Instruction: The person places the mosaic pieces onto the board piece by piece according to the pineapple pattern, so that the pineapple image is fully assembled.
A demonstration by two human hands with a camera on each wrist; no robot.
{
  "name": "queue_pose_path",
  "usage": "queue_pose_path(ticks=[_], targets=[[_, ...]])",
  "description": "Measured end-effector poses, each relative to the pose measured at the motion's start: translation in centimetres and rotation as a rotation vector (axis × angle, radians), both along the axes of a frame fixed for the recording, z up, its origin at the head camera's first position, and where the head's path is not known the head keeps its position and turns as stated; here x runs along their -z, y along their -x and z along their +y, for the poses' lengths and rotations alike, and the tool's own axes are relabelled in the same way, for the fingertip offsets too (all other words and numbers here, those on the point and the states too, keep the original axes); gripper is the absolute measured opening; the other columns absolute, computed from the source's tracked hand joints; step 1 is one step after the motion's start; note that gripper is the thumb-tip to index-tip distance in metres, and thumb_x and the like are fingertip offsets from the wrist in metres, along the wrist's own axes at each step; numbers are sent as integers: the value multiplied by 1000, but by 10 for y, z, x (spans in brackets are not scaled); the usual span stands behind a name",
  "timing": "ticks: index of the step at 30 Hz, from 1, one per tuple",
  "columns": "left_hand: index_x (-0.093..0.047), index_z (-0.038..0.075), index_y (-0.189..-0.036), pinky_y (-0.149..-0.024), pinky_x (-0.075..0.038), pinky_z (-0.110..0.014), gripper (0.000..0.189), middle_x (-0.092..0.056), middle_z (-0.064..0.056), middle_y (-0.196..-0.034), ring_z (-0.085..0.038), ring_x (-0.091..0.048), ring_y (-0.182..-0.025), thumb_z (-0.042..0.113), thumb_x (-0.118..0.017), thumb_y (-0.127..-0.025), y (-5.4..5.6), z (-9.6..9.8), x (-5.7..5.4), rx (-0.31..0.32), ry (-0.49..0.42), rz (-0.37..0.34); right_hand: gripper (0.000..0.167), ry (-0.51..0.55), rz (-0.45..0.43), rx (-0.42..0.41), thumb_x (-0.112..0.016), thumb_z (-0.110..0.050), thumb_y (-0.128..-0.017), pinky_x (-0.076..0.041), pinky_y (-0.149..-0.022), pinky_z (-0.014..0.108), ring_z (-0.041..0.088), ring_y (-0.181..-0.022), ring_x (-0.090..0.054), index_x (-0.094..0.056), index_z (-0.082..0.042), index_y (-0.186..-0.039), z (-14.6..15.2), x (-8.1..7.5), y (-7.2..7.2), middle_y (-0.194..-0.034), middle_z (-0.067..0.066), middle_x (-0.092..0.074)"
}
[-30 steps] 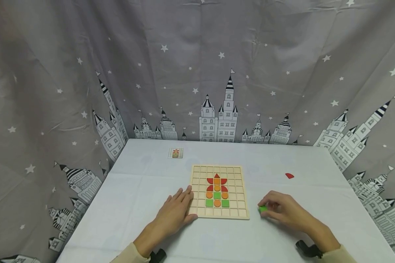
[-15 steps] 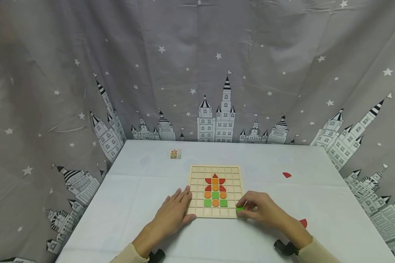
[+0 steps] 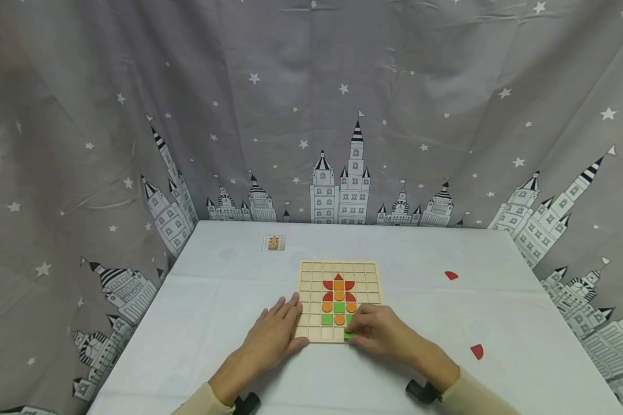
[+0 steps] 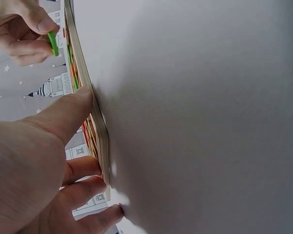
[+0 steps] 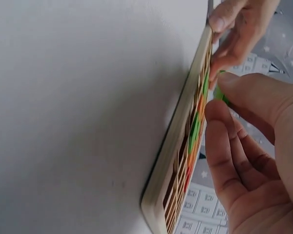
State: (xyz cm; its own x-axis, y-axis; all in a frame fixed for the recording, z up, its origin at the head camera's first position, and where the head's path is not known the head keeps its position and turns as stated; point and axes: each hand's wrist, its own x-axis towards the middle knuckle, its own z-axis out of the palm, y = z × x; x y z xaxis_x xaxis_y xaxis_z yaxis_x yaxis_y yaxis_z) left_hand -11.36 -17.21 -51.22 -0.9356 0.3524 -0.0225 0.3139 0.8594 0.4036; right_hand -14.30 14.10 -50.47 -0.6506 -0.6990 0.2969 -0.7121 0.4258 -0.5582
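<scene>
A wooden grid board [image 3: 311, 334] lies on the white table, with red, orange and green pieces set in its cells as a figure. My left hand [image 3: 271, 333] rests along the board's left edge, fingers spread; the left wrist view shows the thumb [image 4: 71, 109] touching the rim. Between thumb and fingertips, my right hand [image 3: 381, 331] pinches a green tile [image 3: 348, 335] over the front row of cells, below the figure's right green square. In the right wrist view the green tile [image 5: 220, 92] appears tilted and just above the board, partly covered by fingers.
Two red quarter-round pieces lie to the right: one red piece [image 3: 451, 275] farther back, another red piece [image 3: 477, 351] nearer. A small pattern card [image 3: 273, 242] sits at the back left. Behind the table hangs a grey curtain [image 3: 270, 115] printed with castles.
My right hand has carried the green tile leftward from the table beside the board to above its front row. The nearer red piece has come into view. My left hand stays put.
</scene>
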Motion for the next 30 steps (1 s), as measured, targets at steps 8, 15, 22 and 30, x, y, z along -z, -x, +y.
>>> queue_pose_path(ticks=[8,15,22,30], targets=[[-57,1,-168,-130,-44,-81,84,-47,-20,-185,-51,-48,-170,50,-86,-106,2,0,0,3,-8,2,12,-73,48,22,-96,-3,-96,-62,-79,13,2,-93,-69,-92,-8,-106,-12,3,0,-106,1,-80],[-58,1,-167,-129,-45,-81,84,-47,-20,-185,-51,-49,-169,49,-86,-105,1,0,-2,5,-3,7,10,-90,66,36,-95,-4,-97,-64,-82,14,3,-96,-70,-93,-8,-106,-17,7,0,-107,0,-79],[-57,0,-167,-128,-46,-81,84,-48,-21,-185,-52,-49,-169,49,-87,-105,1,0,-2,4,-4,4,11,-59,138,-5,-94,2,-95,-65,-84,15,10,-96,-75,-93,-5,-104,-23,9,1,-106,4,-79],[-57,1,-167,-128,-46,-81,84,-47,-21,-185,-52,-49,-169,49,-87,-105,0,0,0,1,-5,3,9,-74,145,-1,-94,1,-96,-64,-83,14,8,-96,-75,-93,-5,-103,-25,9,0,-107,4,-78]])
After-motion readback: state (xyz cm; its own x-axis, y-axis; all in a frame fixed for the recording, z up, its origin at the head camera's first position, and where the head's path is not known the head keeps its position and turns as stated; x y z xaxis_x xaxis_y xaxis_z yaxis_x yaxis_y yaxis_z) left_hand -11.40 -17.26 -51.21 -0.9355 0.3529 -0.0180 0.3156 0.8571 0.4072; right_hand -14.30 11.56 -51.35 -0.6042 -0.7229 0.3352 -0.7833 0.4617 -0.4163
